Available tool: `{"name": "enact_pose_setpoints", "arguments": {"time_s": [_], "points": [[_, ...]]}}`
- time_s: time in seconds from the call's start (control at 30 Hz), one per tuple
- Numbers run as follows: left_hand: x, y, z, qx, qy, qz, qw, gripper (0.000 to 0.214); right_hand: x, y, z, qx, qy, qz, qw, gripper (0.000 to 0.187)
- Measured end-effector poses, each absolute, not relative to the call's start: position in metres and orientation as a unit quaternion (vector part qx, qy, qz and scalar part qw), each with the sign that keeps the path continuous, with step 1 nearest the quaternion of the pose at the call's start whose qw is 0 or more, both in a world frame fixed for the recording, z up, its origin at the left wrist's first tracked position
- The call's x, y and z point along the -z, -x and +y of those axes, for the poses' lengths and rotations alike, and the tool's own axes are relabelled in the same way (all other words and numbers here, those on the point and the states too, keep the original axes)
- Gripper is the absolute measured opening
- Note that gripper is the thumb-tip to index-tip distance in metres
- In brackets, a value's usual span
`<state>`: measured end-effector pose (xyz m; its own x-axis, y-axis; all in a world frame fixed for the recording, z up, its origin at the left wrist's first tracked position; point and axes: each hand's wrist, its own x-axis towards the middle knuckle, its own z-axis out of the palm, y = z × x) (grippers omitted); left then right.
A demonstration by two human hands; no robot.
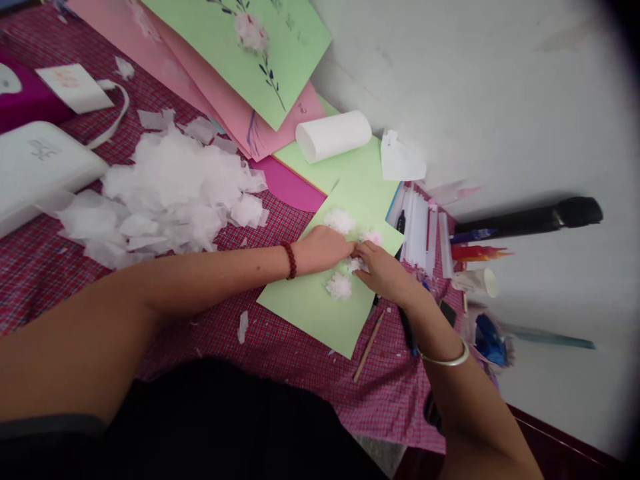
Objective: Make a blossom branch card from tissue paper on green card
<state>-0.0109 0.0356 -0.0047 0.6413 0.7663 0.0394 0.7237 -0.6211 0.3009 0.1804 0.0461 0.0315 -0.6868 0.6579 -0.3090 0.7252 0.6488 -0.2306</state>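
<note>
A light green sheet of paper lies at an angle on the table, with several fluffy tissue flowers on it. One white flower is near the sheet's lower middle, and another white flower is above my left hand. A pinkish flower sits just beyond my fingers. My left hand is closed, its fingertips meeting those of my right hand; what it pinches is hidden. My right hand has bent fingers closed on a white tissue flower, mostly covered by them.
Torn white tissue is heaped at left, beside a white device. Behind are pink sheets, a green sheet with a flower picture and a white paper roll. A pencil lies at right, near pens and a cup.
</note>
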Motion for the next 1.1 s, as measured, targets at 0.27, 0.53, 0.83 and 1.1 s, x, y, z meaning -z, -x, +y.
{"name": "enact_pose_setpoints", "arguments": {"time_s": [0.27, 0.53, 0.83, 1.1], "points": [[0.005, 0.011, 0.035, -0.084, -0.897, 0.415, 0.131, 0.033, -0.025, -0.189, 0.033, 0.16, -0.415, 0.895, 0.027, 0.024], [0.009, 0.012, 0.038, -0.09, -0.901, 0.404, 0.132, 0.038, -0.027, -0.204, -0.006, 0.088, -0.489, 0.852, -0.165, 0.031], [0.007, 0.014, 0.038, -0.07, -0.905, 0.403, 0.12, 0.042, -0.017, -0.191, -0.016, 0.111, -0.488, 0.86, -0.102, 0.038], [0.004, 0.019, 0.04, -0.083, -0.911, 0.384, 0.126, 0.047, -0.028, -0.228, -0.043, 0.094, -0.588, 0.788, -0.156, 0.031]]}}
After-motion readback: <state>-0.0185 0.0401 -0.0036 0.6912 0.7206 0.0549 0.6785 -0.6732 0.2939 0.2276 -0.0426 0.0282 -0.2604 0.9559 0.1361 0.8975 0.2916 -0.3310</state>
